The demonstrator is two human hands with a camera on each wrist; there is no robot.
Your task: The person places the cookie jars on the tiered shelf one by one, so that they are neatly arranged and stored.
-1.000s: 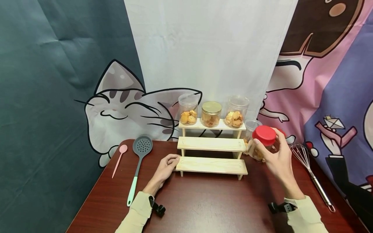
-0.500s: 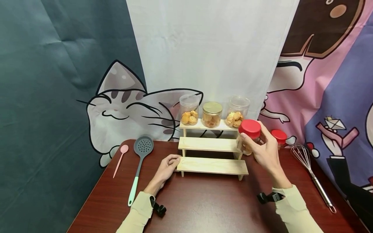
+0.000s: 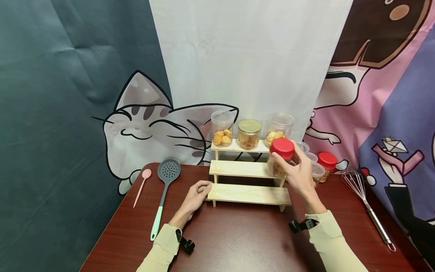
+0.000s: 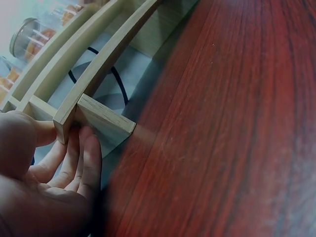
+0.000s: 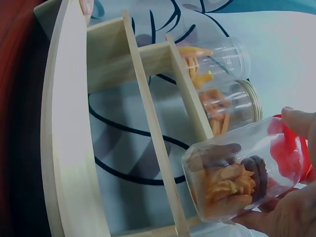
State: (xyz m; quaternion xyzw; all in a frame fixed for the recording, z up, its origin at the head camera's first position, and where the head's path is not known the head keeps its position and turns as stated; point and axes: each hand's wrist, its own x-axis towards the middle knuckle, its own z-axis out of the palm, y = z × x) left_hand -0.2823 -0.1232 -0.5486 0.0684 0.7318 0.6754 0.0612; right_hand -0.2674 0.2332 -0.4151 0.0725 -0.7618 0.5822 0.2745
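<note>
A three-tier wooden display stand (image 3: 249, 193) stands on the table. My left hand (image 3: 196, 196) grips the left end of its lowest shelf, thumb above and fingers beneath in the left wrist view. My right hand (image 3: 300, 174) holds a clear jar of cookies (image 5: 227, 182) by its red lid (image 3: 282, 148). That jar is at the right end of the middle shelf; whether it touches the wood is hard to tell. Across the top shelf are a clear-lidded cookie jar (image 3: 222, 128), a gold-lidded jar (image 3: 249, 135) and another clear-lidded jar (image 3: 280, 124), partly hidden by the held one.
Right of the stand, behind my right hand, are a red-lidded jar (image 3: 327, 162) and several clear-lidded ones (image 3: 318, 172). A whisk (image 3: 368, 209) lies at the far right. A skimmer (image 3: 168, 172) and a pink spoon (image 3: 146, 174) lie on the left. A printed cloth (image 3: 251, 49) hangs behind.
My right hand has carried the red-lidded jar leftward, from beside the stand to the right end of the middle shelf. The left hand keeps its grip on the lowest shelf.
</note>
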